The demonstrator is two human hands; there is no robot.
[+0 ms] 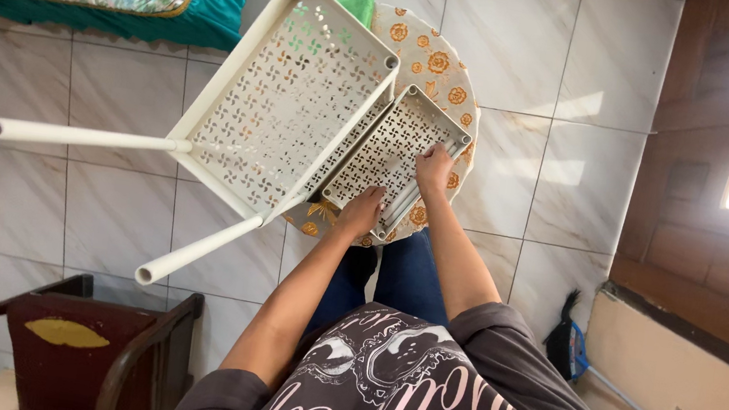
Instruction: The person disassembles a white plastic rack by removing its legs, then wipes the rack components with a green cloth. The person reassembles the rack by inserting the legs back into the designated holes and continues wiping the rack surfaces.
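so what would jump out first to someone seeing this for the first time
Most striking is the cream perforated plastic shelf tilted at centre, with two long tube legs sticking out to the left over the tiled floor. Beside it a smaller perforated shelf lies on a round floral table, with the left hand on its near edge and the right hand on its surface.

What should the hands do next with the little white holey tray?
Probably press the small tray down against the big tray. Both the left hand and right hand already grip it, and it sits tilted beside the big tray's edge.
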